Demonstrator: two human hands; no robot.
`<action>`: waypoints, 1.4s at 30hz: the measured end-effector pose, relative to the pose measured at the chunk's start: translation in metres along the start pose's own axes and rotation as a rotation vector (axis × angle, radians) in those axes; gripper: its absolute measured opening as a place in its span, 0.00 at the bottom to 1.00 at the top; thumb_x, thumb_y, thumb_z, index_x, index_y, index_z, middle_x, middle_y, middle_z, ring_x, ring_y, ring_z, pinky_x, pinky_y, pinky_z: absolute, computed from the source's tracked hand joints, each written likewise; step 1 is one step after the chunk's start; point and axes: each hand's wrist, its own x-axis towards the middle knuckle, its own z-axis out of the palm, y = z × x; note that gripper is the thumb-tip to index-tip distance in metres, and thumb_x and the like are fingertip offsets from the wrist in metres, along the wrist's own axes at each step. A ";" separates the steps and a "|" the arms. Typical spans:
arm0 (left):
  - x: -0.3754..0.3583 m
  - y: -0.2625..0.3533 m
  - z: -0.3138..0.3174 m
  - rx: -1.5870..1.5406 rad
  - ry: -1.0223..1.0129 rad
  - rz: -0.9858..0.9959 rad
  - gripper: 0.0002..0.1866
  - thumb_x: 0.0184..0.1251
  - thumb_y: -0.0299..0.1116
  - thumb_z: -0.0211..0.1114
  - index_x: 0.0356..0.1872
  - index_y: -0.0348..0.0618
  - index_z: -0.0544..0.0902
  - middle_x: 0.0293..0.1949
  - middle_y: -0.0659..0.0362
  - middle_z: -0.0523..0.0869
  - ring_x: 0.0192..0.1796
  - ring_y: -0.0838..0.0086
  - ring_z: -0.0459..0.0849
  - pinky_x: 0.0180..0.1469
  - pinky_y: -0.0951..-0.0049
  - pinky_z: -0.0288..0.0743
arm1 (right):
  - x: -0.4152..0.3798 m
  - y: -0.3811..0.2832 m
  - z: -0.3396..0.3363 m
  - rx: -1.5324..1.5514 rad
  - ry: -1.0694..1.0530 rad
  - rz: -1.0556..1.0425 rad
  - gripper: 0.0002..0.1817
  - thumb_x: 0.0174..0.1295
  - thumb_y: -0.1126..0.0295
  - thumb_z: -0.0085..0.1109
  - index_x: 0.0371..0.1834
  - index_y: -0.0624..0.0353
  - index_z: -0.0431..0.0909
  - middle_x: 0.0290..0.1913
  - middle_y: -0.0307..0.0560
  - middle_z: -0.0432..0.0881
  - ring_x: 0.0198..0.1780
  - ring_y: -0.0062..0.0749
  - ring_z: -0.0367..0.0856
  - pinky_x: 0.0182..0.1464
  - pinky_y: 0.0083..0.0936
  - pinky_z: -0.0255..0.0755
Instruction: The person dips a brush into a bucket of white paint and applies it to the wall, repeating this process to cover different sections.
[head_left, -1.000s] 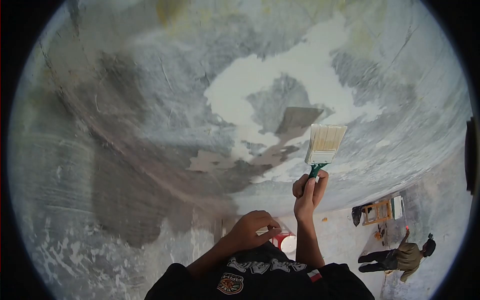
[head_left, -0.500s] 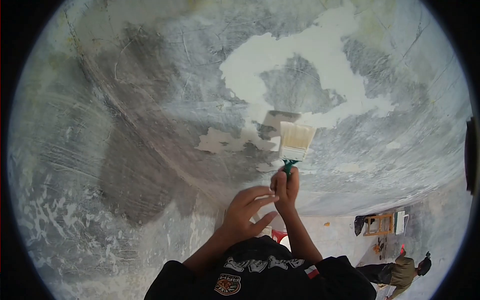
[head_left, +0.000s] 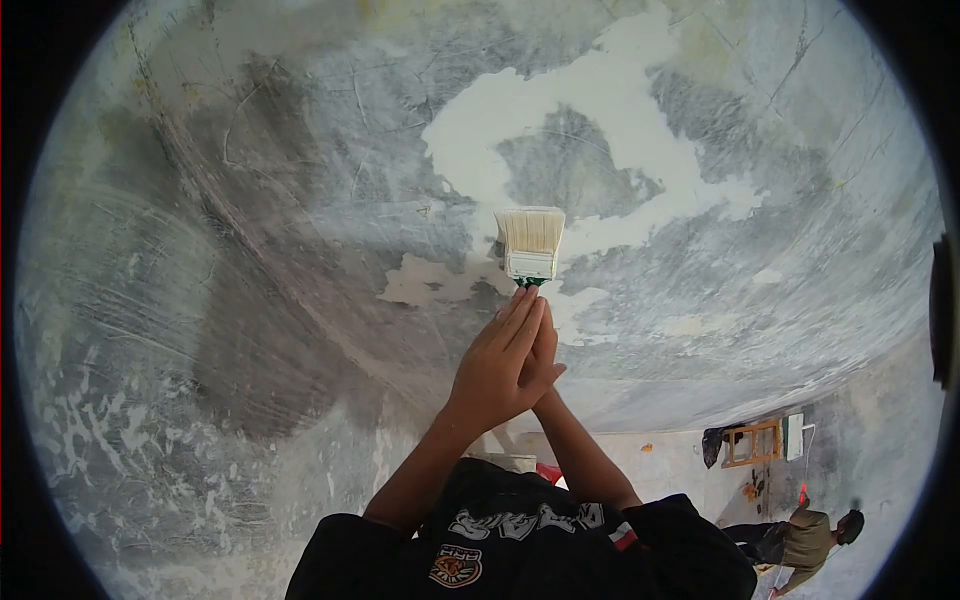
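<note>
A wide paintbrush [head_left: 532,240] with pale bristles, a whitish metal band and a green handle is up at the mottled grey ceiling [head_left: 620,290], its bristles at the edge of a smooth off-white patch [head_left: 590,80]. The bristle tips appear to touch the surface. My right hand [head_left: 545,335] grips the handle, largely hidden behind my left. Stretched up over it, my left hand [head_left: 495,365] has its fingertips on the handle just below the band, fingers together and thumb crossing toward the right wrist. Most of the handle is covered.
At the lower right, another person [head_left: 805,545] in an olive top stands by a pole. Near them are a wooden frame-like stand [head_left: 755,443], a white panel [head_left: 793,437] and a dark bag [head_left: 713,445]. A rough grey wall [head_left: 150,450] meets the ceiling along a slanting corner on the left.
The paintbrush has moved left and slightly up, and its shadow has drawn in close to the bristles. My left hand, apart from the handle before, has come up against it and my right hand.
</note>
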 end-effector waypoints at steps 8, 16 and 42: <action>-0.050 -0.022 0.035 -0.081 -0.140 -0.217 0.36 0.68 0.42 0.70 0.71 0.30 0.72 0.72 0.41 0.74 0.76 0.52 0.71 0.75 0.58 0.67 | -0.062 0.059 -0.008 0.248 -0.034 0.279 0.13 0.78 0.64 0.54 0.56 0.63 0.73 0.36 0.38 0.77 0.36 0.18 0.74 0.34 0.23 0.70; -0.117 -0.027 0.063 -0.286 -0.272 -0.322 0.36 0.69 0.42 0.69 0.71 0.26 0.71 0.73 0.39 0.72 0.77 0.50 0.69 0.75 0.59 0.67 | -0.139 0.088 -0.055 0.163 -0.140 0.655 0.17 0.83 0.60 0.46 0.59 0.62 0.75 0.37 0.33 0.77 0.35 0.12 0.72 0.35 0.16 0.69; -0.117 -0.041 0.089 -0.237 -0.281 -0.392 0.41 0.70 0.49 0.69 0.71 0.23 0.68 0.74 0.35 0.69 0.79 0.47 0.63 0.79 0.55 0.59 | -0.141 0.139 -0.043 -0.337 -0.104 0.220 0.22 0.80 0.55 0.46 0.56 0.65 0.77 0.32 0.42 0.81 0.34 0.27 0.79 0.37 0.32 0.75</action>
